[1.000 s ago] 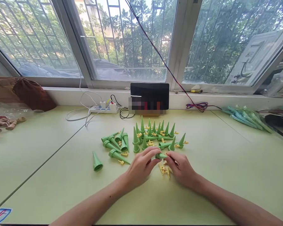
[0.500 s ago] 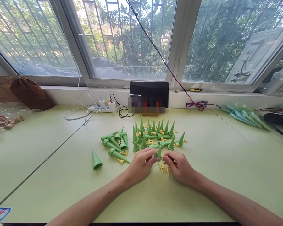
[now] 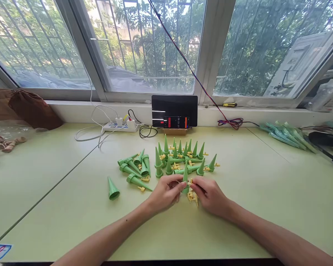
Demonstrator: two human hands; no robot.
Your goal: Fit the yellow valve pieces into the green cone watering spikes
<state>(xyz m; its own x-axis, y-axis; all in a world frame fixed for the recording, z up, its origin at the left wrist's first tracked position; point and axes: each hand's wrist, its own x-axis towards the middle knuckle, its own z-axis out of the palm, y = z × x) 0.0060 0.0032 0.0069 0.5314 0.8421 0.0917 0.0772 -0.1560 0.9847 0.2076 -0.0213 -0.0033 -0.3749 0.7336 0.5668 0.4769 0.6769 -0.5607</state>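
Observation:
My left hand (image 3: 166, 193) grips a green cone (image 3: 185, 173) near its base, with the tip pointing up. Pinched in the fingertips of my right hand (image 3: 209, 192) is a small yellow piece (image 3: 191, 181), close against the cone's right side. Several loose yellow pieces (image 3: 193, 199) lie on the table just below the two hands. Behind them, several green cones (image 3: 200, 168) stand upright, some with yellow pieces at their sides, and a few others lie flat. A pile of green cones (image 3: 131, 168) rests to the left, and a single cone (image 3: 113, 191) sits apart from it.
A tablet (image 3: 174, 103) and a phone (image 3: 177, 122) stand at the back of the table (image 3: 58, 214). A power strip (image 3: 122, 126) with cables is left of them. Bundled wires (image 3: 231, 122) and blue-green plastic packets (image 3: 287, 136) lie at the right, wooden pieces (image 3: 9, 145) at the far left.
The green cone in my left hand now stands more upright and higher between my hands. My right hand has brought the yellow piece against its side. The view has shifted slightly.

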